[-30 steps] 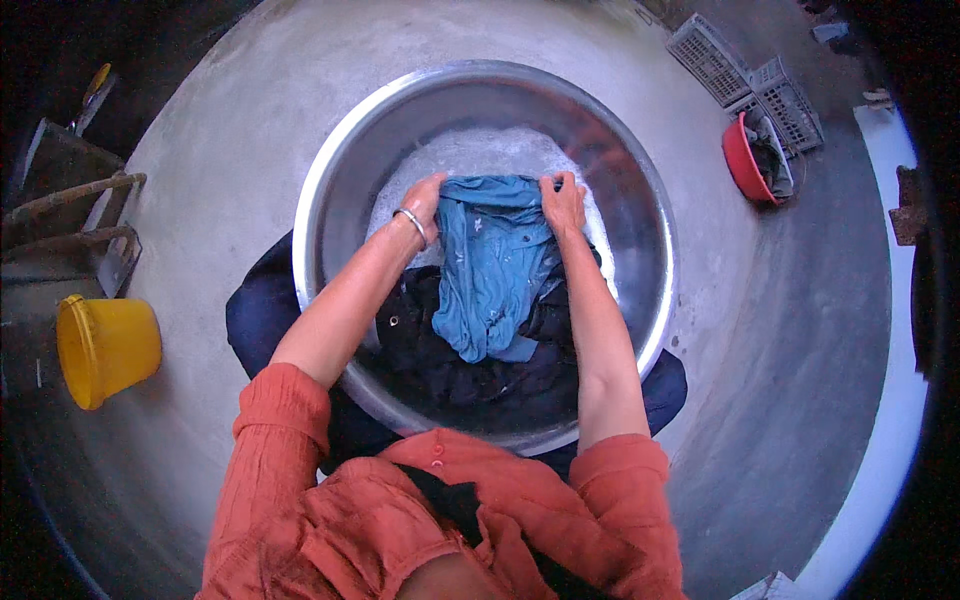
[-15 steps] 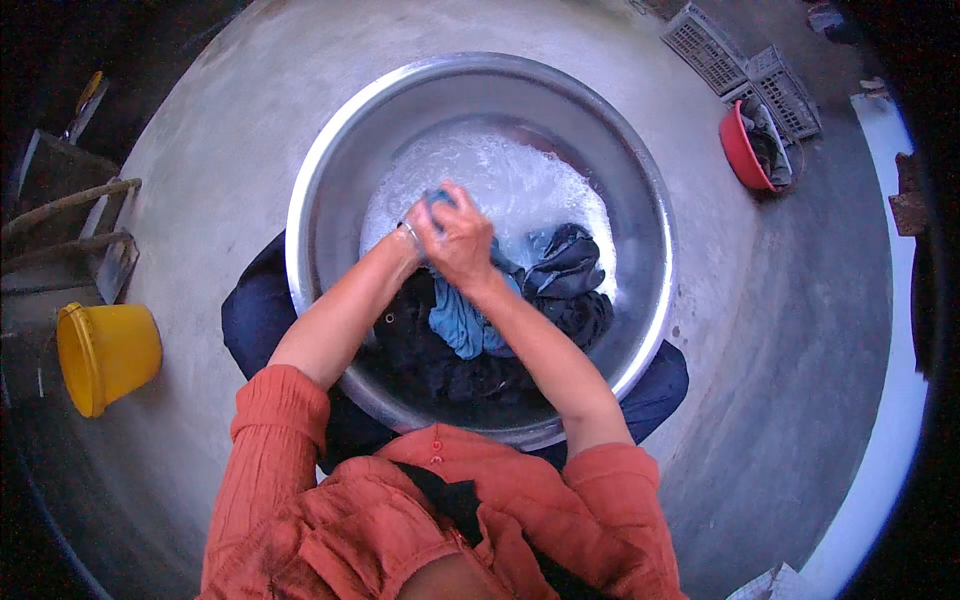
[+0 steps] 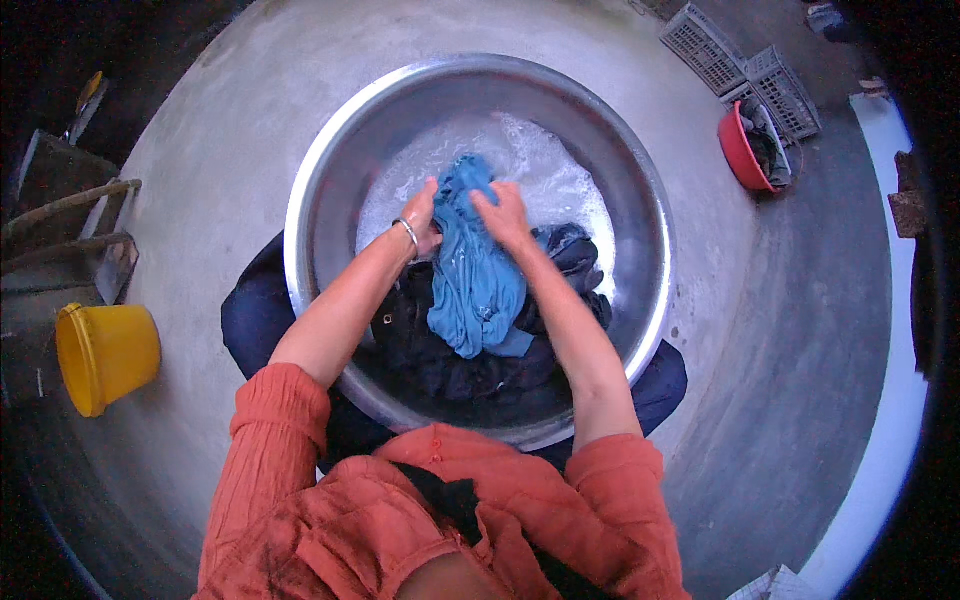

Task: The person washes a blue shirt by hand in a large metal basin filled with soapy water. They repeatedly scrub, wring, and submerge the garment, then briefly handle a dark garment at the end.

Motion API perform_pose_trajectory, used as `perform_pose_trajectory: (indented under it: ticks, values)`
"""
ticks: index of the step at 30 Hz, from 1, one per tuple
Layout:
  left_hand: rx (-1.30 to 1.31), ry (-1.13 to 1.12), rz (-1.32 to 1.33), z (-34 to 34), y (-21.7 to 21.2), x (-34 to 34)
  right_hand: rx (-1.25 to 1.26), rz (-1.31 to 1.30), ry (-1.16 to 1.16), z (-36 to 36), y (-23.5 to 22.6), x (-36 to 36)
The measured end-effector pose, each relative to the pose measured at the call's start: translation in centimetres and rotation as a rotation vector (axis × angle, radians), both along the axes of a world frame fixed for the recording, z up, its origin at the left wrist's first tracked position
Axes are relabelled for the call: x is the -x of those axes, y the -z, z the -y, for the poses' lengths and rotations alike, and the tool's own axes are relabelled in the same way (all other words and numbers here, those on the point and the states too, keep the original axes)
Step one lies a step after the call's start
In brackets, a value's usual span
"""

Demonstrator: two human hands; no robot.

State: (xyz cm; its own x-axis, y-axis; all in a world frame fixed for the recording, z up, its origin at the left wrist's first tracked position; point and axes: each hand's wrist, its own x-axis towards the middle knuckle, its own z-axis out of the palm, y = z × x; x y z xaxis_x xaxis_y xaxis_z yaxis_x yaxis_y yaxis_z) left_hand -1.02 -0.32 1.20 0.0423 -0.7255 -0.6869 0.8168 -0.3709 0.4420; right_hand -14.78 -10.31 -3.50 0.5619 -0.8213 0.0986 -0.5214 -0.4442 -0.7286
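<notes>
Head view: both the left hand (image 3: pixel 425 215) and right hand (image 3: pixel 503 212) grip the blue garment (image 3: pixel 478 275) at its far end. Soaked, it likely handles limp, heavy and slippery, so bunched fistfuls suit it best.

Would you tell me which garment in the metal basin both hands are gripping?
The blue cloth: left hand and right hand bunch its top; the dark clothes lie beneath, unheld.

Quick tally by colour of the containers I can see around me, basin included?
Silver metal basin: 1
Yellow bucket: 1
Red tub: 1
Grey plastic crates: 2
Total: 5
</notes>
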Motion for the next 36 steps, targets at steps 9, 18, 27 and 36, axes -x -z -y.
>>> perform_pose_trajectory:
  ticks: [9, 18, 27, 36]
  values:
    - [0.212, -0.200, -0.001, -2.4, 1.9, 0.6, 0.377, 0.283, -0.127, -9.6, -9.7, -4.4]
    - [-0.093, -0.113, 0.073, -0.5, 1.3, -0.7, 0.031, -0.494, 0.464, 4.2, -5.6, 1.2]
    - [0.085, -0.042, -0.063, -2.0, 2.3, -2.7, -0.001, 0.217, -0.148, -8.7, -9.9, -4.7]
    - [0.053, 0.011, 0.004, -0.8, -3.1, 1.1, 0.517, 0.239, 0.073, -4.6, -8.4, -4.7]
